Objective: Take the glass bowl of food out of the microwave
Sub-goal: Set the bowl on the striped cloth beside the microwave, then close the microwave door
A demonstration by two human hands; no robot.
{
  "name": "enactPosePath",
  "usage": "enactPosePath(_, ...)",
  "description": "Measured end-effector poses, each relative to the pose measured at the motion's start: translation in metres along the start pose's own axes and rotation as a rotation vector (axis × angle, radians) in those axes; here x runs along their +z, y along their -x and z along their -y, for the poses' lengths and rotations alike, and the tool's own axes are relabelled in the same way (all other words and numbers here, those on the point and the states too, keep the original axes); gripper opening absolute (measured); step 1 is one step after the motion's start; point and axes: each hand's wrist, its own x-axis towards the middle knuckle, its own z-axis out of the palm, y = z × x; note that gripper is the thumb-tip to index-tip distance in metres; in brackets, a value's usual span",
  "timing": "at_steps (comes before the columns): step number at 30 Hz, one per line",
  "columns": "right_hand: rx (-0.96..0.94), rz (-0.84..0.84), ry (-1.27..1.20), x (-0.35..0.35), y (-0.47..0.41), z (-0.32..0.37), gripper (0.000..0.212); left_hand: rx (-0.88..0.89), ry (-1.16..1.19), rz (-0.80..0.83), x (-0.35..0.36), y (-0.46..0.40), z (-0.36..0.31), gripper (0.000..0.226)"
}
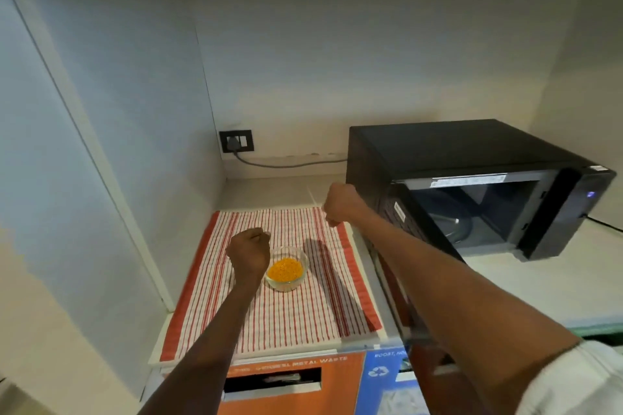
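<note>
A small glass bowl (287, 269) of orange food stands on a red-and-white striped cloth (269, 307), left of the black microwave (472, 178). The microwave's door (401, 246) is swung open toward me and its cavity shows only the turntable. My left hand (248, 251) is a closed fist just left of the bowl, close to its rim; whether it touches the glass is unclear. My right hand (338, 204) is also a fist, held over the cloth's far right corner beside the door's top edge. Neither hand holds anything.
A wall socket (236, 141) with a grey cable sits behind the counter. A side wall stands to the left and cabinets hang overhead. Orange and blue recycling bin fronts (303, 384) lie below the counter edge. The open door juts out across the counter's front.
</note>
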Motion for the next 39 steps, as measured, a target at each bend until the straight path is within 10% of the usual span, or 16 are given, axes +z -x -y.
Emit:
enactPosePath(16, 0.034, -0.3, 0.023, -0.111, 0.056, -0.071, 0.026, 0.222, 0.237, 0.343, 0.052, 0.079, -0.11, 0.031)
enactPosePath(39, -0.107, -0.177, 0.0, -0.112, 0.064, -0.122, 0.024, 0.161, 0.241, 0.646, 0.098, 0.132, -0.134, 0.055)
